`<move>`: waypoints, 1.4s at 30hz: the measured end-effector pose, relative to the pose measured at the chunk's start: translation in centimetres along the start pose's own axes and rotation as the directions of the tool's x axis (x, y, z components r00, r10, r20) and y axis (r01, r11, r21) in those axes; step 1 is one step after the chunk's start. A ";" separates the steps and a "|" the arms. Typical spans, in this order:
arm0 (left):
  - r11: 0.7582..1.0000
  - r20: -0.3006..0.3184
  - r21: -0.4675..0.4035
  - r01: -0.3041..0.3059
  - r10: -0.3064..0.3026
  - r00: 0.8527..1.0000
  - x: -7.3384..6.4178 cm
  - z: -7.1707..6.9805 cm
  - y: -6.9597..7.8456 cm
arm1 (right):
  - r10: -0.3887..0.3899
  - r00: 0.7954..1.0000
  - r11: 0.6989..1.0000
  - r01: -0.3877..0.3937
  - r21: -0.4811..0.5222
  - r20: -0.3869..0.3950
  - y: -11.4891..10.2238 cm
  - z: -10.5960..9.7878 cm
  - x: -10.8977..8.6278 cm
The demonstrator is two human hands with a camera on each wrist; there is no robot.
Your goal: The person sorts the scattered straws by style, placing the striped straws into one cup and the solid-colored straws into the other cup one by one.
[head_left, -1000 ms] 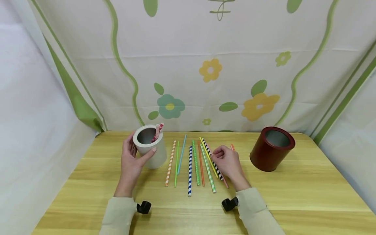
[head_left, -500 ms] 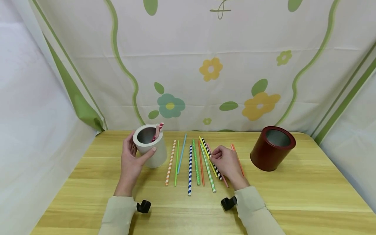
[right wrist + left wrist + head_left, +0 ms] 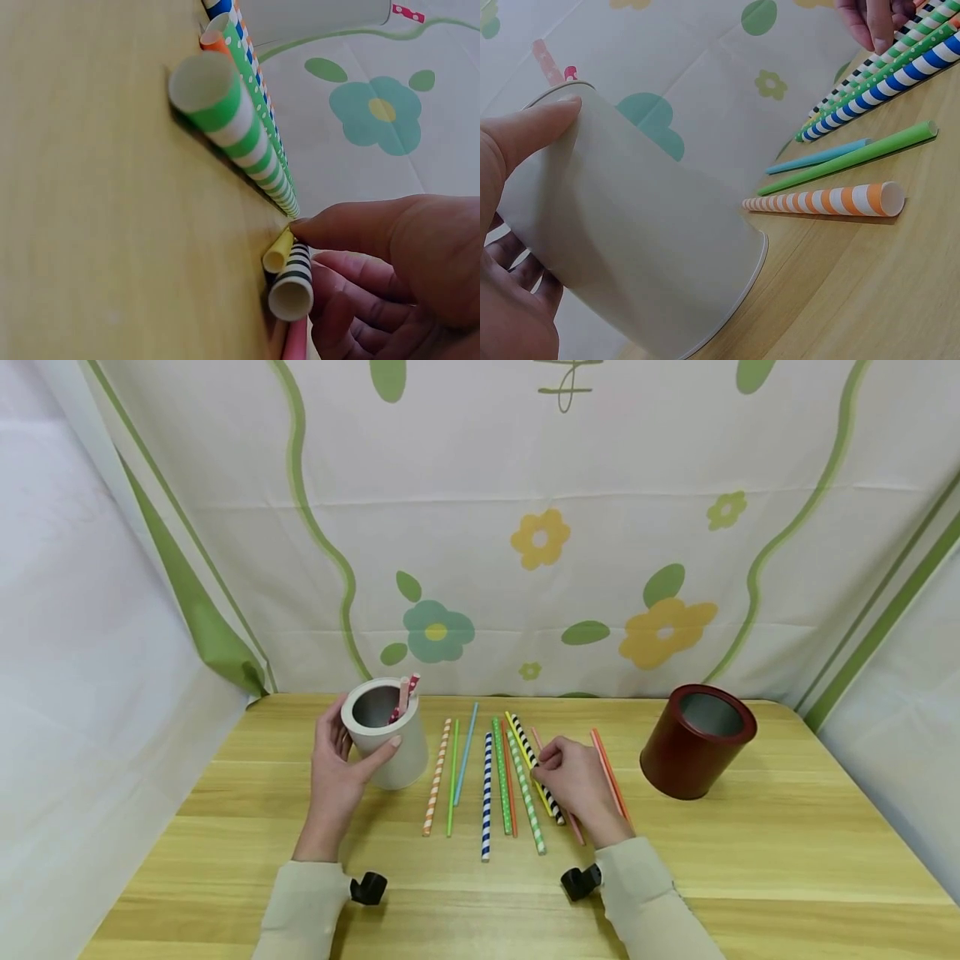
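My left hand (image 3: 335,781) grips the white can (image 3: 393,752) around its side, with the thumb on the front near the rim. A pale pink straw (image 3: 403,695) and a red dotted straw (image 3: 414,683) stick out of it. My right hand (image 3: 577,781) pinches the black-and-white striped straw (image 3: 291,294) between thumb and fingers, low over the table. Right beside it lies a yellow straw (image 3: 277,253), near the thumb tip. A pink straw (image 3: 297,341) lies under the right hand. To its left rests a green-and-white striped straw (image 3: 529,802).
Between the cans lie an orange-striped straw (image 3: 436,781), a lime green straw (image 3: 453,781), a blue straw (image 3: 466,756), a blue-striped straw (image 3: 487,802) and a green dotted straw (image 3: 501,777). Orange straws (image 3: 609,772) lie right of the hand. A dark red can (image 3: 678,756) stands at right.
My right hand has shifted slightly left, and the black-and-white, yellow and green-striped straws have slid left with it. More of the orange straws shows. The left hand and white can stay put.
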State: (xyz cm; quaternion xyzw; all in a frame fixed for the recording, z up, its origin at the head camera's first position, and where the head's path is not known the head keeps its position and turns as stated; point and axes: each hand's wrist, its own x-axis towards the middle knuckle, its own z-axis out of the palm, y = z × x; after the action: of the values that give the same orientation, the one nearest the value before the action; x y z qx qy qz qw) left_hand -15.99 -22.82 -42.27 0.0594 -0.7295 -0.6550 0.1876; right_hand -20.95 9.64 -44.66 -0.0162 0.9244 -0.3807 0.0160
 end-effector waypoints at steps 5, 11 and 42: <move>1.000 0.000 0.004 0.008 -0.008 1.000 0.0 0.1 0.1 | 0.012 1.000 1.000 -0.012 -0.016 0.003 0.1 0.0 0.0; 1.000 0.000 0.005 0.013 -0.013 1.000 0.0 0.1 0.1 | 0.008 1.000 1.000 -0.008 -0.005 0.007 0.1 0.0 0.0; 1.000 0.009 0.004 0.006 -0.006 1.000 -0.1 0.0 0.2 | 0.059 0.993 0.936 -0.089 0.341 0.098 0.5 -2.5 0.2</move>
State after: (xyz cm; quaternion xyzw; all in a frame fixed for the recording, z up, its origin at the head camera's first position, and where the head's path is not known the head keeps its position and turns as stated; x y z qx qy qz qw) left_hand -15.85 -22.72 -42.12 0.0587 -0.7315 -0.6544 0.1822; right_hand -21.22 11.72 -43.25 0.0051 0.8418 -0.5349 0.0729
